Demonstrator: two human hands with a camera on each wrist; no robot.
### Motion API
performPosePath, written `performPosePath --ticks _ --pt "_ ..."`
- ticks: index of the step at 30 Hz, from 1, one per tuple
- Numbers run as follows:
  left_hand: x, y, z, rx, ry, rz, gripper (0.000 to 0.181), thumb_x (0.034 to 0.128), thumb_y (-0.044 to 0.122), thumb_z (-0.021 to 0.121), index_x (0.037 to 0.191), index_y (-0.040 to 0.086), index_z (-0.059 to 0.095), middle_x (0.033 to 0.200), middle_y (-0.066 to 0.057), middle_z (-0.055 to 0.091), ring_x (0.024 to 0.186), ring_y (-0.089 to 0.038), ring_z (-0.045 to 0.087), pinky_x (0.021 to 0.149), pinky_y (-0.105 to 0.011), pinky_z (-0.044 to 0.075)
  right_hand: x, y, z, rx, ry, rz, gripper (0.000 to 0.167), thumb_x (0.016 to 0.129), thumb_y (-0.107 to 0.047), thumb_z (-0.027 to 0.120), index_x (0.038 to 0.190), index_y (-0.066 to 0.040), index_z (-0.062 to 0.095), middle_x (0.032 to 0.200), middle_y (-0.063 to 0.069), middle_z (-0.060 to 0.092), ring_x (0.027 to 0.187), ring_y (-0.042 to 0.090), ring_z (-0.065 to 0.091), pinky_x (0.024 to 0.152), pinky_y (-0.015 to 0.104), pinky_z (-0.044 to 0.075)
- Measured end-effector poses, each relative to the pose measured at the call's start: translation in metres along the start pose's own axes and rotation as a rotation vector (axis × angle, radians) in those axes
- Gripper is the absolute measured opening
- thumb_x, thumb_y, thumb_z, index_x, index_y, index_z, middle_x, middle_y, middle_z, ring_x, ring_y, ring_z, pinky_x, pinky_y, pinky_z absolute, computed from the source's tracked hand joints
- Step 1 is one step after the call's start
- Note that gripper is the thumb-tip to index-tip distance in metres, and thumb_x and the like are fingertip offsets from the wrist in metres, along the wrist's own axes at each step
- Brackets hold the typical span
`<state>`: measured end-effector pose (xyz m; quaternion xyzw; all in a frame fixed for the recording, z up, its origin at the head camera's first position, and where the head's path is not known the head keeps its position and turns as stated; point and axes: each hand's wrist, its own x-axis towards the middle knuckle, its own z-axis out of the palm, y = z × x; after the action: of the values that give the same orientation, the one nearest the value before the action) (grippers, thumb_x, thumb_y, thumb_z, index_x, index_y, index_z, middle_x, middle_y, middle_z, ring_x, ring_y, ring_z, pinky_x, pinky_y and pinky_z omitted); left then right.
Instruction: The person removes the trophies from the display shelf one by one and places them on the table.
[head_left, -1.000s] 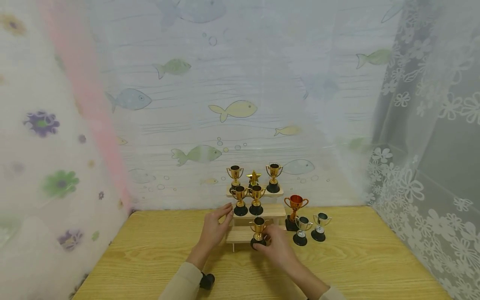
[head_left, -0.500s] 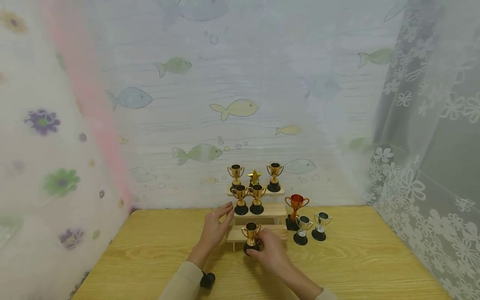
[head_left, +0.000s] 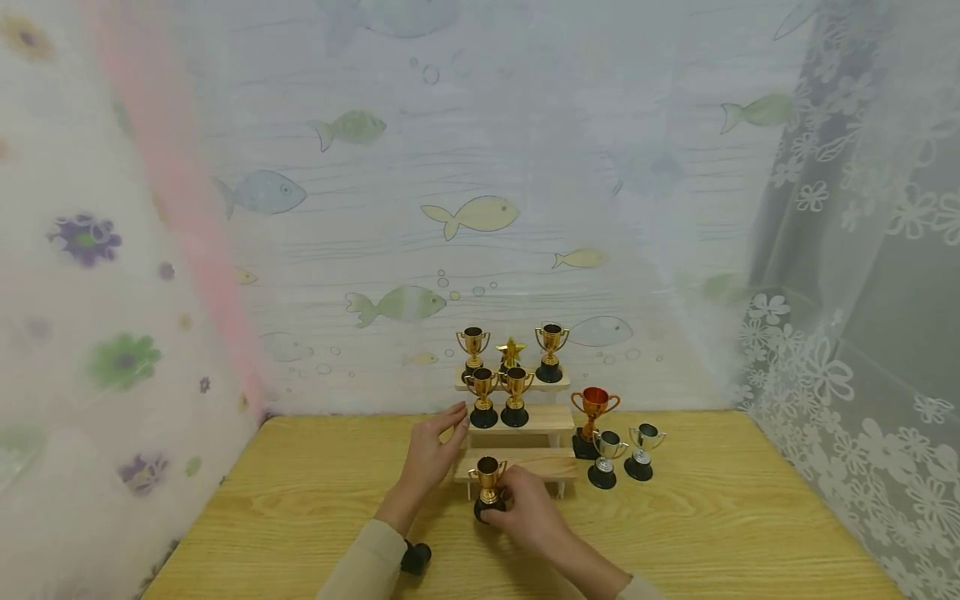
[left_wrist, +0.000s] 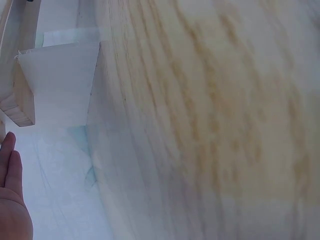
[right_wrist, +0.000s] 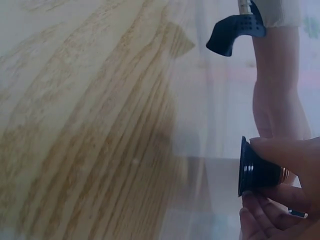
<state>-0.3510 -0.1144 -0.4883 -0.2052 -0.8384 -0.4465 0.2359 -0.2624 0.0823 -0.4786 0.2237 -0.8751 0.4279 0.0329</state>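
Plainly, the tabletop [head_left: 712,533] carries a tiered wooden stand [head_left: 542,463]. Beside the stand's left end, the left hand [head_left: 433,444] extends straight fingers; before the stand, the right hand [head_left: 528,510] pinches the gold trophy [head_left: 488,475] by its black base, nearer that left end than a second ago.

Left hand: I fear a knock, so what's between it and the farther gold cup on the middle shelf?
The nearer gold cup stands between the left hand and the farther gold cup, as the head view shows.
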Motion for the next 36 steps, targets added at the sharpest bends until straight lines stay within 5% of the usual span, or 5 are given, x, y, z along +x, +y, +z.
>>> performPosePath --ticks 25,36 --pt "0.000 -0.001 0.001 -0.002 0.010 -0.005 0.033 0.1027 0.019 0.064 0.128 -0.002 0.070 0.137 -0.011 0.066 0.126 -0.032 0.062 0.104 -0.052 0.050 0.008 -0.002 0.029 0.031 -0.079 -0.042 0.019 0.073 -0.007 0.091 0.086 -0.012 0.077 0.083 -0.013 0.065 0.073 0.001 0.058 0.066 0.022 0.050" --pt "0.000 -0.002 0.001 0.003 0.020 -0.006 0.032 0.1021 0.018 0.065 0.127 -0.001 0.071 0.136 -0.009 0.066 0.126 -0.032 0.063 0.105 -0.053 0.049 0.008 -0.002 0.035 0.077 -0.121 -0.004 0.023 0.070 -0.005 0.091 0.089 -0.009 0.078 0.083 -0.009 0.065 0.073 0.002 0.056 0.065 0.023 0.049"
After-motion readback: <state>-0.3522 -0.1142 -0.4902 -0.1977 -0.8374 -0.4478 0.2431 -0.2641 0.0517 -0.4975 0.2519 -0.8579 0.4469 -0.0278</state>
